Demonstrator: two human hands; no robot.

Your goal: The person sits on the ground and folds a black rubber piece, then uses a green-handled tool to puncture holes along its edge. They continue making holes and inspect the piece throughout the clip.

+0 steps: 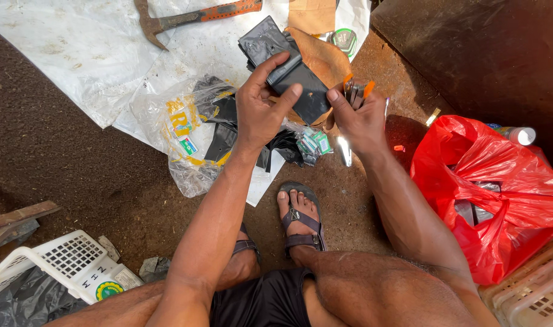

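**While those black bags are pinched that loosely, they could slip**

Since the left hand (261,112) only pinches the black plastic bags (285,75) and the right hand (361,118) is closed around orange-handled pliers (355,89), the stack could slide onto dirt. Clear bag (179,130), hammer (192,17) and red bag (500,188) crowd around.

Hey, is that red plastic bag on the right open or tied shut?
Open. The red plastic bag gapes at its mouth, and grey items show inside; no knot is visible.

one head camera looks steeply down, close over knees, feet and ground (76,157).
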